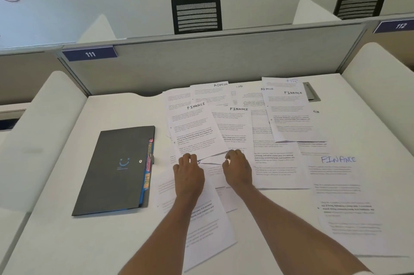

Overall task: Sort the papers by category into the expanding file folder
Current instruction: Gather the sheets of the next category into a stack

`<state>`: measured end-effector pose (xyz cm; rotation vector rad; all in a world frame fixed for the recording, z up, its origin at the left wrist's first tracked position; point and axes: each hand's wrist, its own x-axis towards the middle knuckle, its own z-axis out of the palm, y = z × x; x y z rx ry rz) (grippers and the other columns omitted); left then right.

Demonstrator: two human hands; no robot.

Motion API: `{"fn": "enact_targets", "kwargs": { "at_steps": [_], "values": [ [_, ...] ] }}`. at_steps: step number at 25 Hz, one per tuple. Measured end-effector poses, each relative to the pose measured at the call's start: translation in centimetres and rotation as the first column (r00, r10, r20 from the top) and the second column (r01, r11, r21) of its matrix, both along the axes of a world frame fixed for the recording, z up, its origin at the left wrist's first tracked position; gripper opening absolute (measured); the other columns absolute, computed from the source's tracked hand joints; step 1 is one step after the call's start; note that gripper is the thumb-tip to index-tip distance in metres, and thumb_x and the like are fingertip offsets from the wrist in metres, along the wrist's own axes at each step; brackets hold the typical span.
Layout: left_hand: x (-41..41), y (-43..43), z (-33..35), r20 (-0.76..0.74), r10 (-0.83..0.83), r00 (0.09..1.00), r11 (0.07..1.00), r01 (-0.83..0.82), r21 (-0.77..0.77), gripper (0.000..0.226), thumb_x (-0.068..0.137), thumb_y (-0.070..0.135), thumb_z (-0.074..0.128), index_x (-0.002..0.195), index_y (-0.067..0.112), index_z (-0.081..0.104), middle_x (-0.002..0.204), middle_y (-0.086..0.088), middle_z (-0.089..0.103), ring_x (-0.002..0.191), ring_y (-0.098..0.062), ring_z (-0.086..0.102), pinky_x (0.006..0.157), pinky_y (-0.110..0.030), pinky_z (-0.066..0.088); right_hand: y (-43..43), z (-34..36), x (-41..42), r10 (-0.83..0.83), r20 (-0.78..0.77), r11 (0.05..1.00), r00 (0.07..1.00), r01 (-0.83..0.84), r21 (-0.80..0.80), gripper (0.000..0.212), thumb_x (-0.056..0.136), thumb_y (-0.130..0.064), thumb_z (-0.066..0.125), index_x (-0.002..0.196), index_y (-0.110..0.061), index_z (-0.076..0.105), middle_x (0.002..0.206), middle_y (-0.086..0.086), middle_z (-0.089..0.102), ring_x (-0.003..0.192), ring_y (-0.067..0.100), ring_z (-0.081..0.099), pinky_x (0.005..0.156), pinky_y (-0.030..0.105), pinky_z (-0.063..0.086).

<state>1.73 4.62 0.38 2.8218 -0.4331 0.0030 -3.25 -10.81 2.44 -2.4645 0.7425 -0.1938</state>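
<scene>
Printed papers marked FINANCE, ADMIN and HR lie spread over the white desk point(67, 230). One FINANCE sheet point(197, 131) has its near edge lifted. My left hand point(189, 173) pinches that edge at its left corner. My right hand point(237, 169) pinches the same edge at its right. A second FINANCE sheet point(237, 126) lies just beneath it. The dark grey expanding file folder point(116, 171) lies closed at the left, with coloured tabs along its right side, one reading HR. Another sheet headed FINANCE in blue ink point(345, 196) lies at the right.
A grey partition point(201, 61) with the number plate 111 closes off the back of the desk. White side dividers point(42, 131) flank it. A grey cable hatch point(311, 93) sits at the back right. Two black mesh chairs stand beyond the partition.
</scene>
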Motion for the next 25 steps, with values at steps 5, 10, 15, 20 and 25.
{"fn": "enact_targets", "kwargs": {
  "at_steps": [5,10,15,20,25],
  "values": [
    [1.5,-3.1,-1.3,-0.042,-0.076,0.996,0.997,0.075,-0.034,0.048,0.101,0.013,0.051,0.149,0.013,0.05,0.164,-0.01,0.042,0.154,-0.03,0.035,0.128,-0.047,0.021,-2.6,-0.1,4.0,-0.016,0.015,0.987,1.0,0.014,0.158,0.017,0.093,-0.016,0.06,0.11,-0.014,0.063,0.114,0.001,0.062,0.104,0.023,0.062,0.082,0.034,0.05],
    [2.0,-4.0,-3.2,-0.098,-0.069,0.993,0.995,0.062,-0.079,0.051,0.11,0.026,0.035,0.161,0.018,0.036,0.173,-0.005,0.025,0.162,-0.024,0.016,0.129,-0.042,0.0,-3.4,0.1,10.1,-0.062,0.006,0.943,0.998,0.057,0.329,0.04,0.092,-0.021,0.064,0.13,-0.011,0.06,0.133,0.007,0.06,0.119,0.026,0.06,0.099,0.038,0.05],
    [1.7,-4.7,-4.3,-0.09,-0.024,0.996,0.994,0.014,-0.11,0.047,0.11,0.025,0.036,0.156,0.017,0.045,0.17,-0.005,0.033,0.161,-0.024,0.022,0.132,-0.045,0.006,-3.7,-0.7,13.9,-0.059,-0.126,0.925,0.99,0.102,0.367,0.065,0.089,-0.025,0.065,0.147,-0.004,0.045,0.146,0.015,0.051,0.136,0.032,0.048,0.109,0.042,0.044],
    [1.7,-4.6,-4.6,-0.082,-0.032,0.996,0.994,0.023,-0.107,0.046,0.108,0.02,0.04,0.154,0.016,0.049,0.167,-0.006,0.039,0.159,-0.026,0.029,0.132,-0.048,0.014,-3.3,-1.3,14.5,-0.133,-0.163,0.925,0.978,0.182,0.334,0.053,0.092,-0.019,0.064,0.14,-0.005,0.048,0.137,0.014,0.056,0.126,0.031,0.054,0.102,0.041,0.049],
    [1.9,-4.4,-4.6,-0.112,-0.036,0.993,0.994,0.024,-0.105,0.049,0.111,0.023,0.034,0.158,0.016,0.043,0.171,-0.006,0.031,0.162,-0.025,0.02,0.132,-0.045,0.004,-1.9,-1.1,13.9,-0.188,-0.241,0.973,0.952,0.215,0.089,0.035,0.093,-0.019,0.059,0.125,-0.004,0.053,0.13,0.015,0.052,0.118,0.031,0.053,0.095,0.038,0.05]
  ]
}}
